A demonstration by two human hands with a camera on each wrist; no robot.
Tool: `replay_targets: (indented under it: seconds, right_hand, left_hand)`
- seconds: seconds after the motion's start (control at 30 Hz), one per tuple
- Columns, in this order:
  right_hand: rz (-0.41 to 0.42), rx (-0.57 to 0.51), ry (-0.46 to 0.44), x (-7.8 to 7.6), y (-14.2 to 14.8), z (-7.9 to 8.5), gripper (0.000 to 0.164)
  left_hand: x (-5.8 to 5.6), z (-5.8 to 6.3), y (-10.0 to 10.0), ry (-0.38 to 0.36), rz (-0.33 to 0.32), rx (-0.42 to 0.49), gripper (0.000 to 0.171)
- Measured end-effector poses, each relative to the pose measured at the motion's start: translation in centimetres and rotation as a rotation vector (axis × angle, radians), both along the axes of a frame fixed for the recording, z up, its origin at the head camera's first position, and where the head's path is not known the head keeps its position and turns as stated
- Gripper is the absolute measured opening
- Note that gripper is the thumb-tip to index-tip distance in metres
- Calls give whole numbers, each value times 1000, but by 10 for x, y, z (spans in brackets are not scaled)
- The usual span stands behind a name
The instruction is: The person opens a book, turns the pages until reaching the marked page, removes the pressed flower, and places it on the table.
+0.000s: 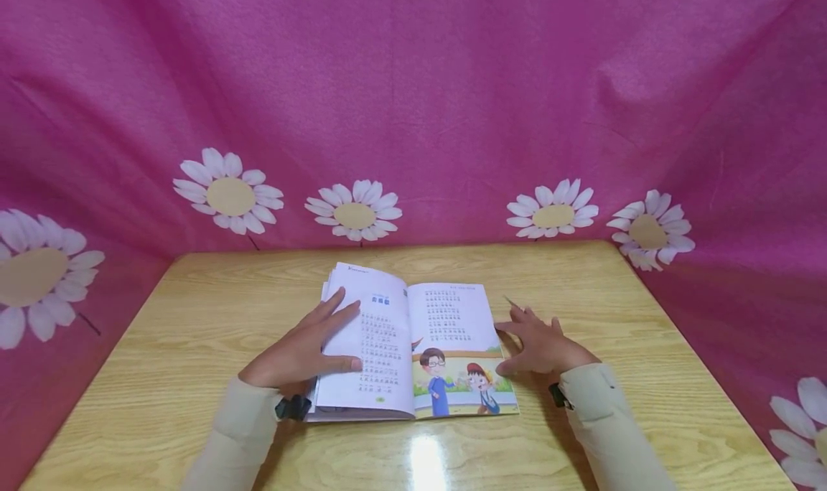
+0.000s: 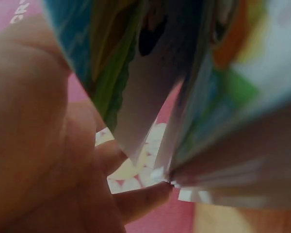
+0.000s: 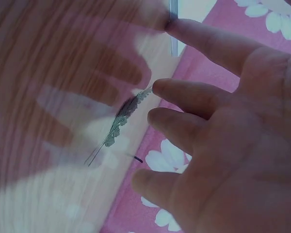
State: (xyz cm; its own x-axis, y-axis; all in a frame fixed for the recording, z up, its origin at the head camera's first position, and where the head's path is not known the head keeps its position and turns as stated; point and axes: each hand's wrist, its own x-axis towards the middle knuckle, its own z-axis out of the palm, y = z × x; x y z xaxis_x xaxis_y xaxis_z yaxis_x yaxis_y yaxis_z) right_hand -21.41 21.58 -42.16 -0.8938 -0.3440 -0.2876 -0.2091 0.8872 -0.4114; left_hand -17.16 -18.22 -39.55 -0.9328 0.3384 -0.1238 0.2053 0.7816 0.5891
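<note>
An open picture book (image 1: 452, 315) lies on the table, its left stack of pages raised and slightly curved. My left hand (image 1: 310, 344) rests on the left page with fingers and thumb spread. In the left wrist view, loose pages (image 2: 223, 111) fan apart beside the palm. My right hand (image 1: 543, 344) is at the book's right edge, thumb and a finger touching it, the other fingers loosely extended. A thin, green leaf-shaped piece (image 3: 121, 119) lies by the right fingertips; whether a finger touches its tip is unclear.
The wooden table (image 1: 213, 304) has a pink cloth (image 1: 413, 103) with white daisies hanging behind and at both sides. A short dark piece (image 3: 137, 158) appears near the table's edge in the right wrist view.
</note>
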Motion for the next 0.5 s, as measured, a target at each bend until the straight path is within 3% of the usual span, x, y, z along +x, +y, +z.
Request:
replay_targets:
  seconds: [0.27,0.5]
  right_hand:
    - [7,31,16,2,-1,1,79]
    - [1,30,16,3,-1,1,81]
  left_hand:
    - [3,18,-11,42,44,75,85]
    - [4,23,-24,74,39,123,82]
